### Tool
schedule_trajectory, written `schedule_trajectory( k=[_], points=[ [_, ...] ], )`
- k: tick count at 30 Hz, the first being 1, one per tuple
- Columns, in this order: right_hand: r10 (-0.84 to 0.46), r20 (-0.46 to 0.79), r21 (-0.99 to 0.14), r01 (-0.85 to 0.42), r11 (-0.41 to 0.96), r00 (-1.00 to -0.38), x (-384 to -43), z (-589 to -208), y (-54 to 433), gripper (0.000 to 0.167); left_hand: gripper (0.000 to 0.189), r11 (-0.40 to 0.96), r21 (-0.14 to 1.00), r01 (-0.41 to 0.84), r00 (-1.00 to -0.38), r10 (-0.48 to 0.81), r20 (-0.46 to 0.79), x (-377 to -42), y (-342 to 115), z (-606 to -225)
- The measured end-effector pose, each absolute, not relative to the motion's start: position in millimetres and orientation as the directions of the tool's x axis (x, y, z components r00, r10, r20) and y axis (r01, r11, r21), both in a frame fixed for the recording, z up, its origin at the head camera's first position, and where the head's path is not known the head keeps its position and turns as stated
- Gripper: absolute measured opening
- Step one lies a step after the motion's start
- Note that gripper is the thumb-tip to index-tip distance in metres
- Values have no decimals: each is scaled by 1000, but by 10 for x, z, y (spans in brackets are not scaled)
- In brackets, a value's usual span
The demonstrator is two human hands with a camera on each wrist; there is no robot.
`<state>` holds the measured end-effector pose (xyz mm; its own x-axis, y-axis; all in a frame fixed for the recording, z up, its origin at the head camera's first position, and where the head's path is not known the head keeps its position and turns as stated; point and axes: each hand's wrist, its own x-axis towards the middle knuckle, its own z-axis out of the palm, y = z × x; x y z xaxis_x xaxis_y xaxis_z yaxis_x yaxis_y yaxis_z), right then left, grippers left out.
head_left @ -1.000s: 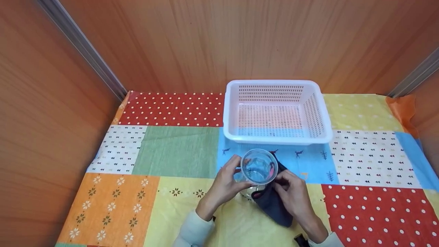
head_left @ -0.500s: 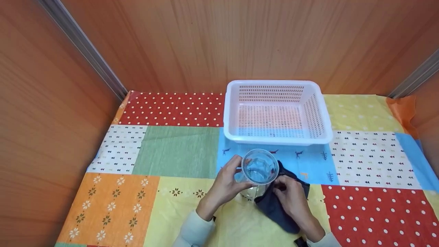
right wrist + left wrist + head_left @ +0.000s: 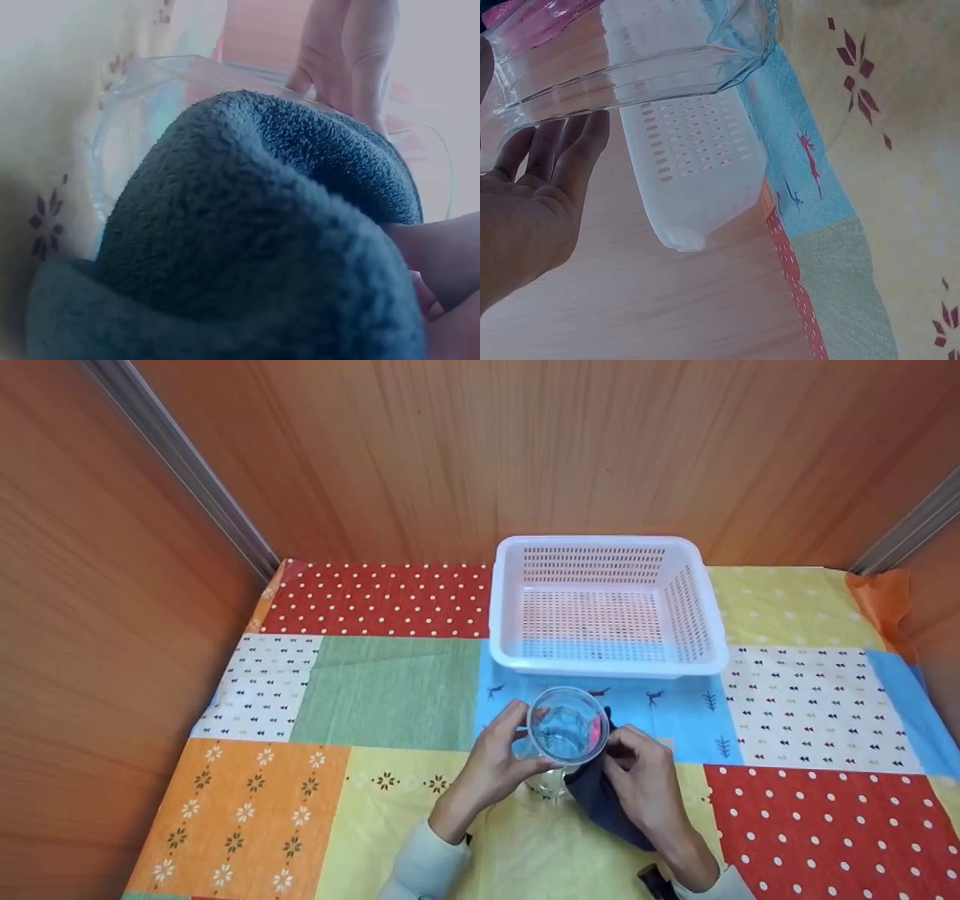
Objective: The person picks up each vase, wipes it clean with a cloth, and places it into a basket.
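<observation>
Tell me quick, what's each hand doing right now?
Left hand: holding the jar.
Right hand: holding the cloth at the jar's side.

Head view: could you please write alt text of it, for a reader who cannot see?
A person's left grip holds a clear container while the right grip holds a dark cloth beside it. Beyond them, a white perforated basket rests on a patchwork tablecloth.

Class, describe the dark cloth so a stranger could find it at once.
Find the white basket on the patchwork tablecloth. Nearer the viewer is a clear container. Just right of that is the dark cloth, opaque and fuzzy, unlike its see-through neighbour.
</observation>
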<state>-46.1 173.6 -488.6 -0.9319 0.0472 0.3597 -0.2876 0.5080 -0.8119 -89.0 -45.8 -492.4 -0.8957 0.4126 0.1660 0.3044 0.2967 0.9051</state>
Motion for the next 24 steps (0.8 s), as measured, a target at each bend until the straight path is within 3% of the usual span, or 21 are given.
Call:
schedule_trajectory(
  k=[8,18,24],
  points=[
    [55,323,-832,-256,493,-945,-457,-5023,1729,23,60,309,904,295,-902,402,157,-890,-462,-4917],
    [-4,138,-805,-114,583,-990,-443,-5084,1823,26,63,307,907,287,-900,410,145,-884,-458,-4916],
    [-144,28,-732,-119,671,-989,-369,-5082,1969,47,65,302,913,275,-899,418,132,-884,-450,-4904]
  ],
)
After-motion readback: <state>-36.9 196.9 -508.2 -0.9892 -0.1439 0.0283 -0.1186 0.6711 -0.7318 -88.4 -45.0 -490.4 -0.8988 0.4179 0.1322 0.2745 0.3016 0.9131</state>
